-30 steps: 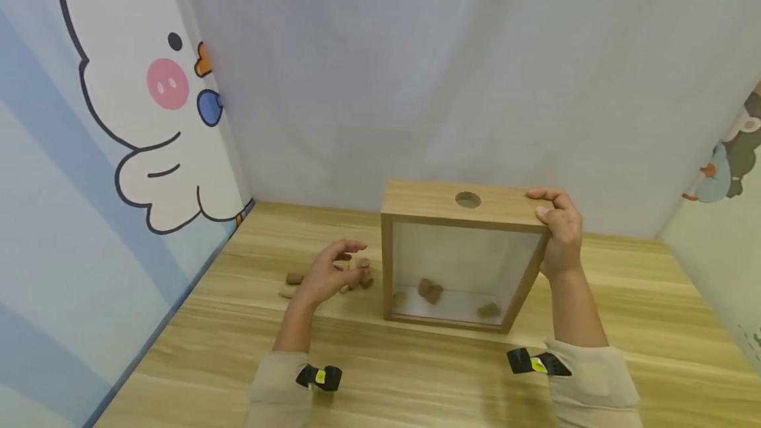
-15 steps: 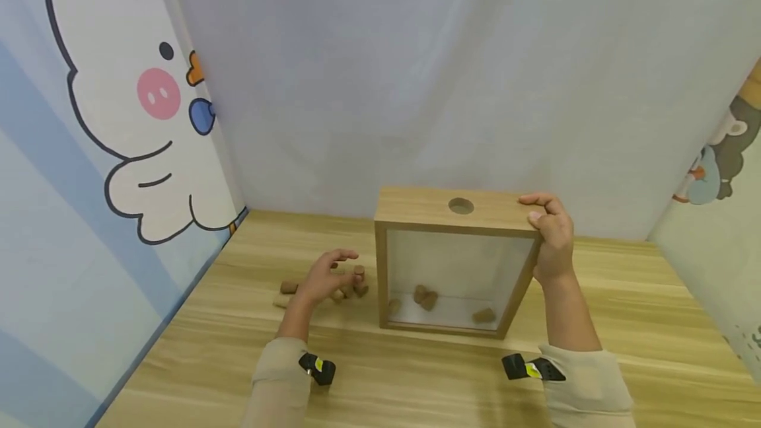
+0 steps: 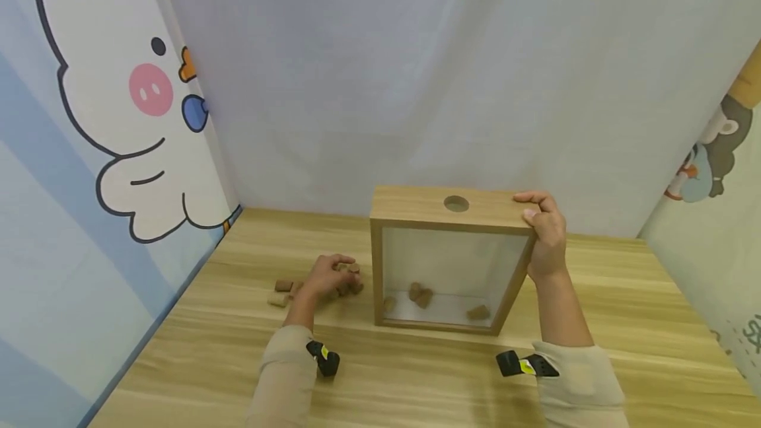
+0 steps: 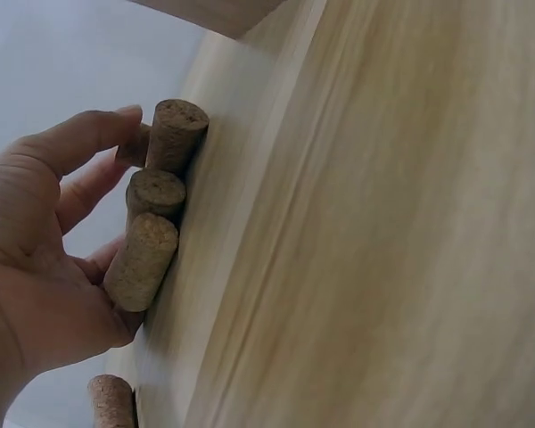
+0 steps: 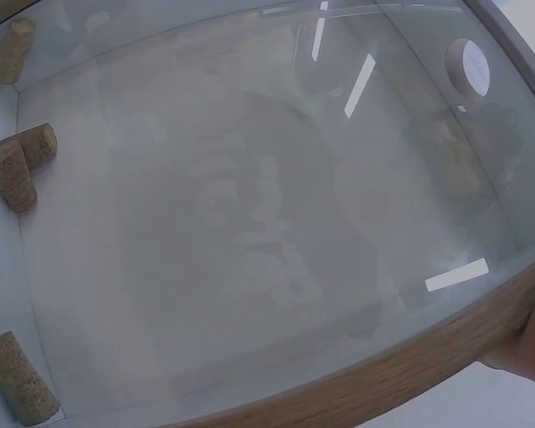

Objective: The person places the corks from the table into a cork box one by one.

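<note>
Speckled brown corks [image 4: 156,196] beside a clear-fronted wooden box [image 3: 410,203]

I have a pale, yellowish wood tabletop [image 3: 416,375] before me, its streaky grain running from side to side. Standing upright on it is a wooden box [image 3: 413,203], its see-through front facing me. Just to the left of that I see a close cluster of corks [image 4: 141,263], partly hidden; at its left end a pale cork [image 3: 277,299] and a browner cork [image 3: 284,286] lie on their sides.

Upright wooden box [image 3: 410,203], four corks [image 3: 424,298] inside, loose corks [image 4: 143,265] alongside
</note>
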Tool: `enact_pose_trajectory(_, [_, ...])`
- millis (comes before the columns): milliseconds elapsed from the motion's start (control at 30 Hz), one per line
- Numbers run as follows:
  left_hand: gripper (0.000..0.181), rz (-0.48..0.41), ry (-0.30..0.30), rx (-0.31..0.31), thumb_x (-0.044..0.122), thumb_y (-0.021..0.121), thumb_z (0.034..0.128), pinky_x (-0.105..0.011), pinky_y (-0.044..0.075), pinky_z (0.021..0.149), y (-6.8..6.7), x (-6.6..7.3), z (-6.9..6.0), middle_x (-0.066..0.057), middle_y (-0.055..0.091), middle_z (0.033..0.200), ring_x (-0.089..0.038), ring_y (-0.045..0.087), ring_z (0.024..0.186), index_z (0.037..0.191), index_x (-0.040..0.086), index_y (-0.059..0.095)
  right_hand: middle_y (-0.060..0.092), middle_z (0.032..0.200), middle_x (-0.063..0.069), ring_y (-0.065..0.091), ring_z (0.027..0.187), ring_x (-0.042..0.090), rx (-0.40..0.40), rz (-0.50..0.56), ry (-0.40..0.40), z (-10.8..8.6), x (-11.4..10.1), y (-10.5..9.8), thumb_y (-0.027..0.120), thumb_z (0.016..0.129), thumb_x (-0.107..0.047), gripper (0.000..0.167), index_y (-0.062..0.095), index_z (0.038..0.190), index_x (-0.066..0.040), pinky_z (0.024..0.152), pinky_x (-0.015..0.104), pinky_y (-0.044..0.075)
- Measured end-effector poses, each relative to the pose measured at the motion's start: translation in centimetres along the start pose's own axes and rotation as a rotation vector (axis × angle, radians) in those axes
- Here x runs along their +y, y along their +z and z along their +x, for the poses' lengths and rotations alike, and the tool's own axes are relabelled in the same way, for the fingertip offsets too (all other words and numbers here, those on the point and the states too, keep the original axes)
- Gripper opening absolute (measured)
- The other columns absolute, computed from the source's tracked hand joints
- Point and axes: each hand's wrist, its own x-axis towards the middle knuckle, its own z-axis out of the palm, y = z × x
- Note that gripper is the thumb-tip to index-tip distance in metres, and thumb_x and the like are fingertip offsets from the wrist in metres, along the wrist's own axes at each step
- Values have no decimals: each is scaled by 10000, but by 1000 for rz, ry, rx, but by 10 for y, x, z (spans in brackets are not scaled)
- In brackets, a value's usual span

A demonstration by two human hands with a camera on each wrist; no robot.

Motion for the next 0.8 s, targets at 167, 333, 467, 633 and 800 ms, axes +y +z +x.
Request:
enact_pose_trajectory(167, [269, 7, 15, 95, 67, 721, 788, -453, 438, 870, 1, 2, 0, -220, 591, 1103, -365, 533, 1049, 1034, -32, 677, 493, 1018, 96, 436, 905, 253, -11, 5, -1, 1, -1, 0, 395, 796, -110, 255, 627, 896, -150, 760, 419, 311])
enact_pose_trajectory(333, [271, -94, -10, 126, 97, 712, 816, -508, 439, 851, 1, 8, -9, -204, 522, 1249, -414, 492, 1094, 1067, 6, 667, 496, 1019, 93, 437, 896, 252, -1, -18, 12, 1, -2, -1, 390, 794, -112, 262, 627, 891, -167, 748, 409, 310])
enact_pose_trajectory(467, [285, -121, 8, 135, 113, 718, 820, -513, 433, 850, 2, 12, -14, -200, 448, 1336, -416, 457, 1123, 1080, 10, 661, 500, 1019, 98, 439, 890, 254, 11, -25, 14, 1, -3, 0, 387, 794, -109, 265, 629, 887, -163, 737, 407, 308])
enact_pose_trajectory(633, [303, -118, 17, 173, 154, 731, 819, -509, 432, 851, 1, 14, -25, -203, 450, 1315, -407, 423, 1154, 1080, 20, 652, 497, 1021, 97, 441, 900, 251, 3, -17, 24, 0, -2, 2, 387, 799, -107, 261, 627, 886, -158, 748, 407, 315])
enact_pose_trajectory(800, [321, -140, 30, 212, 191, 742, 813, -493, 434, 853, -2, 24, -39, -150, 500, 1249, -365, 419, 1165, 1076, 44, 632, 511, 992, 99, 451, 879, 237, 24, -13, 6, -1, -3, 3, 382, 801, -92, 268, 632, 873, -152, 738, 384, 316])
